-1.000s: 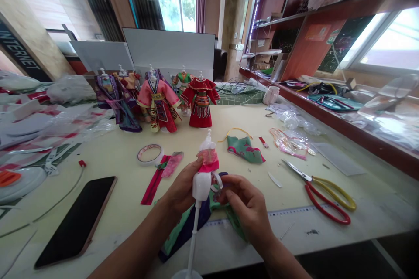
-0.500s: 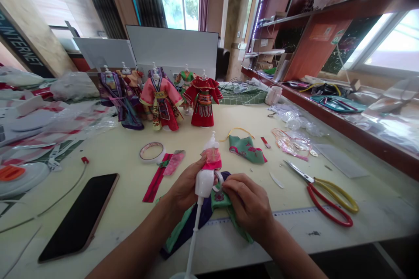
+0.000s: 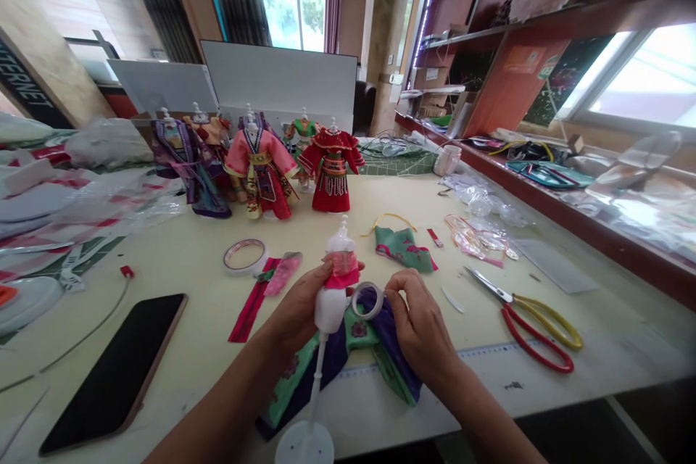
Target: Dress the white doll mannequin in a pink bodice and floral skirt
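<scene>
My left hand (image 3: 301, 304) is wrapped round a small white doll dress form (image 3: 329, 312) on a thin stem with a round base. A pink cloth top (image 3: 344, 268) covers its chest. Beside the form, close to my left fingertips, is a small roll of tape (image 3: 359, 291); what supports it is unclear. My right hand (image 3: 421, 326) is pinched at the roll's right edge, and whatever its fingertips grip is too small to make out. Beneath the hands lies a green and purple doll garment (image 3: 359, 333), partly covered by my arms.
Several dressed doll forms (image 3: 261, 167) stand at the back. A larger tape roll (image 3: 264, 259) and pink fabric strips (image 3: 255, 301) lie left, near a phone (image 3: 117, 370). To the right are a green cloth piece (image 3: 403, 246), scissors (image 3: 511, 299) and a ruler (image 3: 489, 350).
My right hand has shifted right, away from the dress form, and more of the tape roll shows. The form's round base has come into view.
</scene>
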Motion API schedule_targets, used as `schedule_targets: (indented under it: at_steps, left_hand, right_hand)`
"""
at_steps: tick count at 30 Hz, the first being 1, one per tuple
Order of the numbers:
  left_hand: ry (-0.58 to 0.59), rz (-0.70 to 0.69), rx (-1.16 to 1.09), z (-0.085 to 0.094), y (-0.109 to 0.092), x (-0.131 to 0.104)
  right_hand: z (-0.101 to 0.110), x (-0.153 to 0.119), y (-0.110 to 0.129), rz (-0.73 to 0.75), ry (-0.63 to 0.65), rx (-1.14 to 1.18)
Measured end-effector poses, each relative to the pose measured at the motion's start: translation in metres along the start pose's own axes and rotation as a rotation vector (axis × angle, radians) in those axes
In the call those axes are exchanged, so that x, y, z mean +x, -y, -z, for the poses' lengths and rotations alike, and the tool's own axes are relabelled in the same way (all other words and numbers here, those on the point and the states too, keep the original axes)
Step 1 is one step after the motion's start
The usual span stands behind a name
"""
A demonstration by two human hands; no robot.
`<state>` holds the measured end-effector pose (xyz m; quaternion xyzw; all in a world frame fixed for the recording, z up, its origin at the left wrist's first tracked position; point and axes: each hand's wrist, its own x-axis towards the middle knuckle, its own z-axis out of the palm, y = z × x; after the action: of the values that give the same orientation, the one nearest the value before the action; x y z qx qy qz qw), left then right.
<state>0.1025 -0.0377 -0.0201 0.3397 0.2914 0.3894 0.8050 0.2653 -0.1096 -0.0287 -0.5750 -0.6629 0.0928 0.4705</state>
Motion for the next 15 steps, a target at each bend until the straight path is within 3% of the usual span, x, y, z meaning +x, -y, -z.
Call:
schedule_targets:
  at_steps: [4, 10, 15]
  left_hand:
    - [-0.002, -0.076, 0.054, 0.003, -0.004, -0.003]
    - [0.09, 0.007, 0.229, -0.003, -0.001, -0.007]
    - [0.098, -0.014, 0.285, -0.001, 0.005, -0.005]
  right_hand:
    - [0.003, 0.007, -0.005, -0.066, -0.032, -0.033]
    - [0.002, 0.017, -0.001, -0.05, -0.072, -0.049]
    - [0.001, 0.021, 0.006, -0.082, -0.054, -0.008]
